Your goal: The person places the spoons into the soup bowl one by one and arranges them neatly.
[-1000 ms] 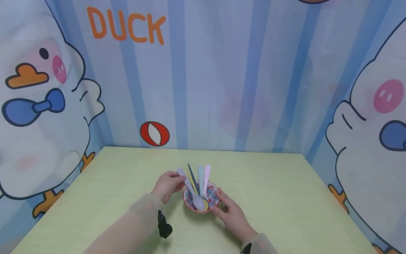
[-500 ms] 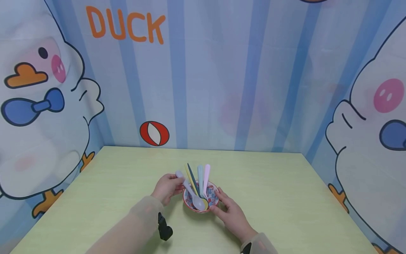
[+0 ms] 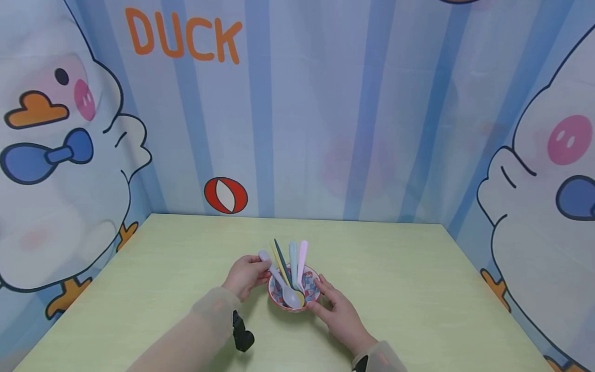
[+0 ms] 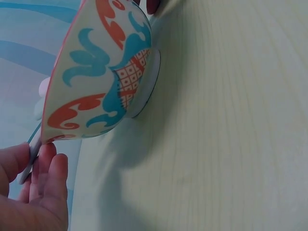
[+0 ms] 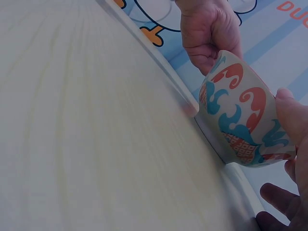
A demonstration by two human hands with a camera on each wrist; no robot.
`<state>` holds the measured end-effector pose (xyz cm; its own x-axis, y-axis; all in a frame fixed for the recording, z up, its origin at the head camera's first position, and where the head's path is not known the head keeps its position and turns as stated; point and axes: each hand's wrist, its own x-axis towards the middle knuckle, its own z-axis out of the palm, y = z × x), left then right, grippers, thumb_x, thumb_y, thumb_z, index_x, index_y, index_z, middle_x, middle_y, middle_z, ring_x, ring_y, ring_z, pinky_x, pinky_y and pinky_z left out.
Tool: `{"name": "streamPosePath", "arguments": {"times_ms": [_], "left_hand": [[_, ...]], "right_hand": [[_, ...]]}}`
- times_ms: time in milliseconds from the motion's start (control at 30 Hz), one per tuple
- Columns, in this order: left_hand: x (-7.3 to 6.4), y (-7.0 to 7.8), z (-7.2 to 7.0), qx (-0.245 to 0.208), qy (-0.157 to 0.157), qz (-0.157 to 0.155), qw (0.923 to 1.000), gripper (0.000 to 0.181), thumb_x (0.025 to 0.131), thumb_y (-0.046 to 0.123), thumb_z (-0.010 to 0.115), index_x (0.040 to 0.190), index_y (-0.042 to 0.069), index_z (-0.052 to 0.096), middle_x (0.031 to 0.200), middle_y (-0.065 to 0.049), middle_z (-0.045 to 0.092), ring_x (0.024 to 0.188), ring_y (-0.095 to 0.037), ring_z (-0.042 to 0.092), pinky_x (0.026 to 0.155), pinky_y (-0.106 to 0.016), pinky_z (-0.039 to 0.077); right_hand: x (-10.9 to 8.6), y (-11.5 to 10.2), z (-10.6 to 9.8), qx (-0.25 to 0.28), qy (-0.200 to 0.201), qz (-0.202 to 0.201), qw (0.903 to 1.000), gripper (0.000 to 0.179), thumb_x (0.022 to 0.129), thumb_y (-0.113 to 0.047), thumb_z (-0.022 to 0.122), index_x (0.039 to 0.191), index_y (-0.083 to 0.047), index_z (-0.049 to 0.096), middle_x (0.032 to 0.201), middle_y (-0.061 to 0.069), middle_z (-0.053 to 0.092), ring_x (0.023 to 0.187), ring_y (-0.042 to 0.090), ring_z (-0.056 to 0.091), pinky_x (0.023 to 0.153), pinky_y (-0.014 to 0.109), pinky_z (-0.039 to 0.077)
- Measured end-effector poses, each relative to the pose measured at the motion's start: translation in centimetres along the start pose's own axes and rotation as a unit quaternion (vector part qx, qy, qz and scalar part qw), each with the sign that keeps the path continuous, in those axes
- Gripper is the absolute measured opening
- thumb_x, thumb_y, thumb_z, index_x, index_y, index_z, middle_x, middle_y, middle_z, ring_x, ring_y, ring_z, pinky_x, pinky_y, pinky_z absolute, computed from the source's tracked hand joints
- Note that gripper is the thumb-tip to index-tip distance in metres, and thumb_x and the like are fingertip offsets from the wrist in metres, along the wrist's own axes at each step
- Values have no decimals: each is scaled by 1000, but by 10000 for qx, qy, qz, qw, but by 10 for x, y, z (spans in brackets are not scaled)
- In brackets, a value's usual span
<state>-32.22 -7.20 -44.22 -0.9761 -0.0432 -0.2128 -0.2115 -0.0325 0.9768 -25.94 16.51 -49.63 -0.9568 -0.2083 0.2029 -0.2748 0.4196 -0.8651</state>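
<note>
A small patterned bowl [image 3: 312, 290] with a red rim stands at the middle of the table, holding several utensils. My left hand [image 3: 244, 277] pinches the handle of a pale purple spoon [image 3: 291, 298], whose head lies inside the bowl. In the left wrist view, fingertips sit right at the rim by the spoon handle [image 4: 33, 150]. My right hand [image 3: 343, 316] holds the bowl's right side, thumb and index finger spread along the rim. Behind the purple spoon lean a light blue handle [image 3: 294, 258], a pink handle [image 3: 303, 254], a dark blue handle [image 3: 280, 253] and a yellow handle [image 3: 276, 254].
The pale green tabletop [image 3: 395, 268] runs back to a striped blue curtain [image 3: 316, 129] printed with ducks and a red ball. A black wrist strap piece [image 3: 243, 333] hangs below the left sleeve [image 3: 200, 320].
The purple spoon's handle has dipped slightly to the left, with my left hand shifting a little along with it. My right hand and the bowl stay nearly where they were.
</note>
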Motion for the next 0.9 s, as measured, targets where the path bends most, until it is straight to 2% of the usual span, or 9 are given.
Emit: {"name": "streamPosePath", "arguments": {"times_ms": [300,567,900], "left_hand": [[4,-3,3,32,-20,91,10000,32,94,9,62,119,-9,53,88,-12,64,74,-14,62,70,-28,56],[3,-5,4,44,-18,128,9999,36,95,12,61,123,-9,52,95,-14,63,78,-14,61,74,-29,56],[5,-7,1,0,13,-2,10000,36,95,17,62,121,-7,53,94,-12,63,79,-15,61,74,-29,55]], "right_hand": [[0,-1,0,-75,31,-48,10000,63,87,-39,69,141,-12,50,153,4,34,140,31,30,111,49,28],[0,-3,-1,-17,5,-70,10000,62,88,-37,69,141,-13,50,153,4,34,140,31,29,111,50,27],[-1,-2,0,43,10,-15,10000,63,87,-37,69,141,-12,49,153,3,33,140,30,29,110,49,28]]}}
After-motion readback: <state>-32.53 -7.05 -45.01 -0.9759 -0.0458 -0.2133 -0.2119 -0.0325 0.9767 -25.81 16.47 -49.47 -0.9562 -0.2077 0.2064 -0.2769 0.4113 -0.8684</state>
